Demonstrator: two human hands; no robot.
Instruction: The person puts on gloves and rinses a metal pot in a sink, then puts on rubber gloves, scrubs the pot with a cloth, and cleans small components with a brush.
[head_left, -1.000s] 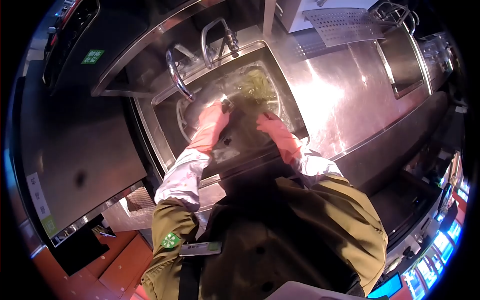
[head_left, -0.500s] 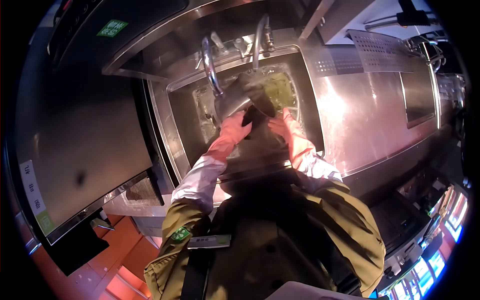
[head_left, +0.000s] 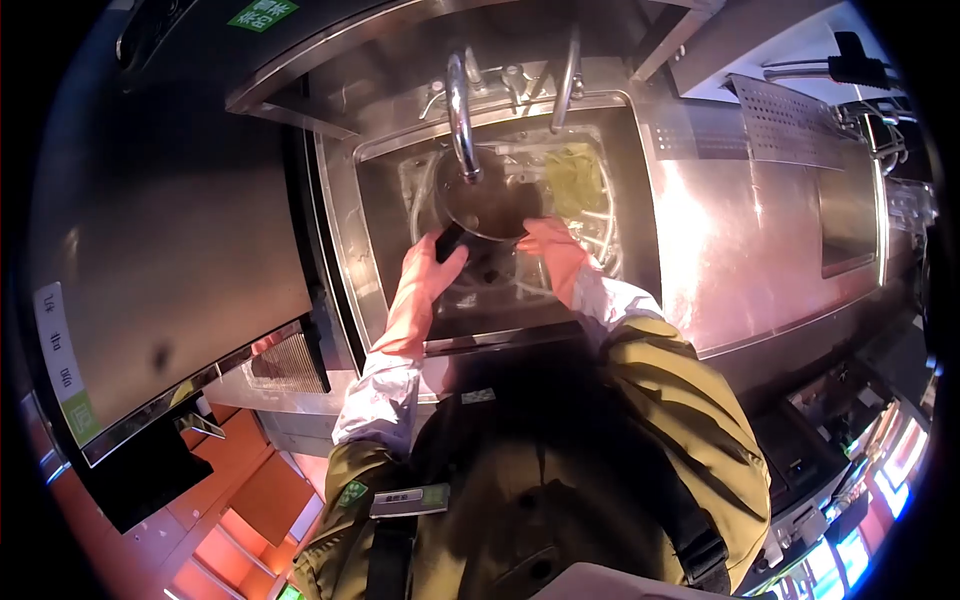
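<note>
Inside the steel sink (head_left: pixel 640 215) a round metal pan (head_left: pixel 485 195) with a black handle lies under the curved faucet (head_left: pixel 459 115). My left hand (head_left: pixel 432 270), in a pink glove, is closed round the black handle (head_left: pixel 450 240) at the pan's near left side. At the pan's near right edge is my right hand (head_left: pixel 553 248), also gloved, its fingers bent against the rim. A yellow-green cloth-like item (head_left: pixel 574 180) lies at the sink's back right, over a wire rack (head_left: pixel 605 235).
A second faucet (head_left: pixel 568 80) stands behind the sink. To the right are a steel counter (head_left: pixel 740 230) and a perforated metal panel (head_left: pixel 795 125). A large dark flat-topped unit (head_left: pixel 180 270) stands on the left.
The pan was tilted up between my hands and now lies flatter, with its round opening upward. My left hand has shifted left onto the handle. The head view has turned and moved left.
</note>
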